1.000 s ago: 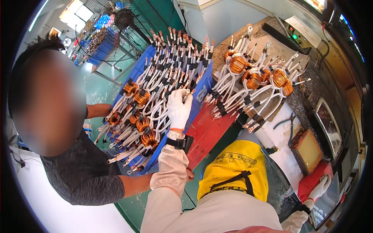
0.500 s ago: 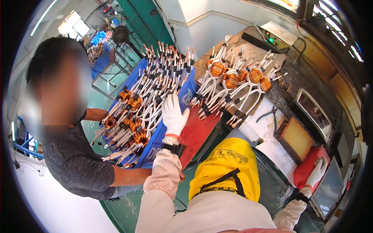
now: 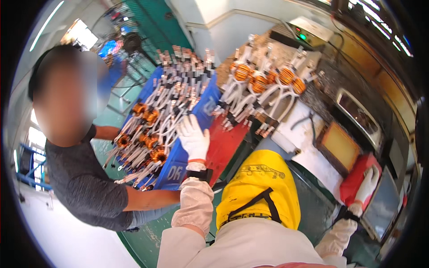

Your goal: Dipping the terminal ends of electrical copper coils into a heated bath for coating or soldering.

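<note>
Left of centre in the frame, the gloved left hand (image 3: 194,137) lies over the near side of a blue plastic crate (image 3: 178,161), fingers straight and thumb spread, so its grip is apart. The crate is packed with copper-wound toroidal coils (image 3: 158,154) toward the lower left and white cable leads (image 3: 178,85) ending in copper lugs toward the top. At the left, a co-worker (image 3: 80,178) in a dark grey T-shirt stands beside the crate, one bare arm along each end.

At the lower right, the gloved right hand (image 3: 368,182) rests on a red piece of material (image 3: 351,183); whether its grip is clamped on it, I cannot tell.

A red board (image 3: 223,143) shows just right of the crate. At upper centre-right, more toroidal coils (image 3: 286,77) with white leads lie on the table (image 3: 328,82). Below them are pliers (image 3: 311,127), near a framed block with a yellowish face (image 3: 339,145). A control box (image 3: 313,30) shows a green light at the upper right.
</note>
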{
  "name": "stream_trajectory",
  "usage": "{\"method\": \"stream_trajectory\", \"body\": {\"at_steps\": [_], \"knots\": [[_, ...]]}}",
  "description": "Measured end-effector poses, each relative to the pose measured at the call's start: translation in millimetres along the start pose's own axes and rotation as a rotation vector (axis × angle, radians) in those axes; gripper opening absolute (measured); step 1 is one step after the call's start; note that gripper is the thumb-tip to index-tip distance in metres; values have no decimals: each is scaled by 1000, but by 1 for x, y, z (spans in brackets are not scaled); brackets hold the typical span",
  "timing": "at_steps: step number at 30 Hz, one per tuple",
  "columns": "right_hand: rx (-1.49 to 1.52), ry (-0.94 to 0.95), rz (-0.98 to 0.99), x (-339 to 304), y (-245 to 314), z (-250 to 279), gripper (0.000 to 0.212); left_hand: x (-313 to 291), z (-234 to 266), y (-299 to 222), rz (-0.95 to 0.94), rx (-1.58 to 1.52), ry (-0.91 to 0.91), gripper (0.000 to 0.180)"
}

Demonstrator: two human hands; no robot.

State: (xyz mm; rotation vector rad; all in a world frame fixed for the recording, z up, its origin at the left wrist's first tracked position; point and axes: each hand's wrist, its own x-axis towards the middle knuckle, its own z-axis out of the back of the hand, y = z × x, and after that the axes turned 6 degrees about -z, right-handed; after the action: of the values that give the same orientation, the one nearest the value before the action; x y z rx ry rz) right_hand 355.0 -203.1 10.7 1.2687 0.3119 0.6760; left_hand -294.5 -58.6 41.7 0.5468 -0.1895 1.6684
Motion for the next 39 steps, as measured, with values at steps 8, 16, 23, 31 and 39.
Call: {"method": "stream_trajectory", "body": {"at_steps": [8, 16, 23, 31, 39], "knots": [[-75, -98, 245, -34, 72, -37, 22, 4, -3, -4, -73, 55, -145, 85], [-522, 699, 614, -97, 162, -226, 23, 7, -5, -1, -116, 1, -307, 81], [-868, 659, 788, -62, 87, -319, 22, 6, -3, 0, -108, -27, -301, 73], [-27, 990, 338, -86, 221, -264, 33, 41, 147, -5, 212, -1791, 66, 46], [204, 1726, 1481, -57, 392, -192, 31, 72, 224, -22, -487, -1742, -79, 46]]}}
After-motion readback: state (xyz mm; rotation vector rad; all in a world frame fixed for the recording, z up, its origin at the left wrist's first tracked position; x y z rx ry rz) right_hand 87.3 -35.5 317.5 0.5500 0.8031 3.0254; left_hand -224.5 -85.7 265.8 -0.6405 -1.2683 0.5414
